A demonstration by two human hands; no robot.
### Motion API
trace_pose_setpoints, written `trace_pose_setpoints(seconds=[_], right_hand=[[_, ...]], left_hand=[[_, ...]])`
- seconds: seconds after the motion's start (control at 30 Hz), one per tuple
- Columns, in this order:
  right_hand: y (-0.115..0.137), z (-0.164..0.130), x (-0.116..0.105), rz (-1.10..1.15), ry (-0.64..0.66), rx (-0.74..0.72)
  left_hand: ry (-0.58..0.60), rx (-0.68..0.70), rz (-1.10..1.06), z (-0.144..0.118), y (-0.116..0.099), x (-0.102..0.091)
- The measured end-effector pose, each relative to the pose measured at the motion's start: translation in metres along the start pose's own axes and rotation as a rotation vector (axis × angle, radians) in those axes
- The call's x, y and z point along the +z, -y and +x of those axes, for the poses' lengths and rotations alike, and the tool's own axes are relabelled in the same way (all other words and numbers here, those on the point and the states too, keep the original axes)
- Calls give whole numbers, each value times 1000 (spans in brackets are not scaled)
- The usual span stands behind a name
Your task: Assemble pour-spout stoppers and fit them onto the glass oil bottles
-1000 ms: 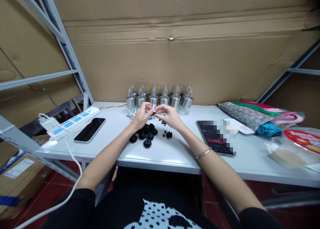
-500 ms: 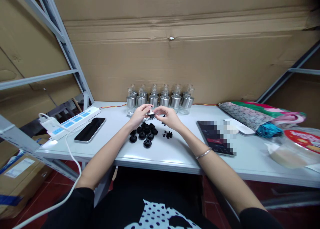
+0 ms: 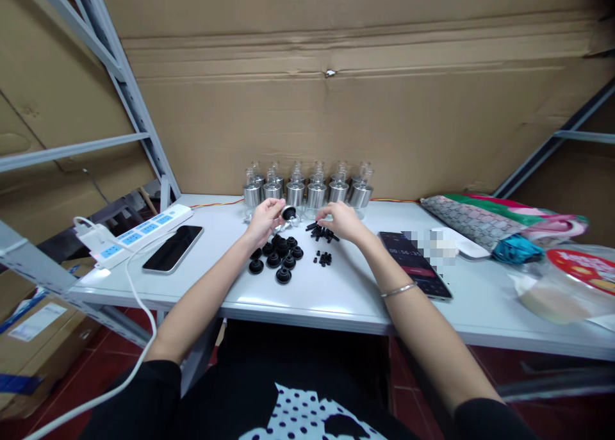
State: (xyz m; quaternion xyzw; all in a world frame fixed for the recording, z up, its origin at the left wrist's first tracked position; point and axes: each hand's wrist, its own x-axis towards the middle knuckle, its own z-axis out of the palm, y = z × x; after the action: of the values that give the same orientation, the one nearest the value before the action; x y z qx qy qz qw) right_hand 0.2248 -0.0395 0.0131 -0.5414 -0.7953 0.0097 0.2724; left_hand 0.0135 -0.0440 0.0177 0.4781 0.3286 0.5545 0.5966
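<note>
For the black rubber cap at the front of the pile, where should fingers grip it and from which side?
Judging by its shape, pinch the raised knob at the top of the front black cap from straight above. It sits upright on its wide flange on the white table, apart from its neighbours, so the low flat rim gives little purchase.

Right hand (image 3: 342, 222) covers part of small black pieces (image 3: 321, 233); contact unclear. Tablet (image 3: 417, 264) upper corner blurred. Red-lidded container (image 3: 576, 280) cut by right edge.

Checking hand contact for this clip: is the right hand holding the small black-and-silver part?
No: the small black-and-silver part sits in the left hand, while the right hand is over the small black pieces.
</note>
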Motion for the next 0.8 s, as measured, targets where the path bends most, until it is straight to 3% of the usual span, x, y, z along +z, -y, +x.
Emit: trace_pose_setpoints(seconds=[0.13,0.27,0.43,0.8], right_hand=[[-7,-3,1,-145,184,48],[3,-5,-1,-191,284,69],[15,-7,3,-235,309,23],[13,-5,12,-184,284,-32]], left_hand=[[-44,-38,-62,1,-2,0],[-35,-39,-66,-1,-3,1],[-46,-19,-38,-3,-6,1],[-64,-34,-41,0,-2,-3]])
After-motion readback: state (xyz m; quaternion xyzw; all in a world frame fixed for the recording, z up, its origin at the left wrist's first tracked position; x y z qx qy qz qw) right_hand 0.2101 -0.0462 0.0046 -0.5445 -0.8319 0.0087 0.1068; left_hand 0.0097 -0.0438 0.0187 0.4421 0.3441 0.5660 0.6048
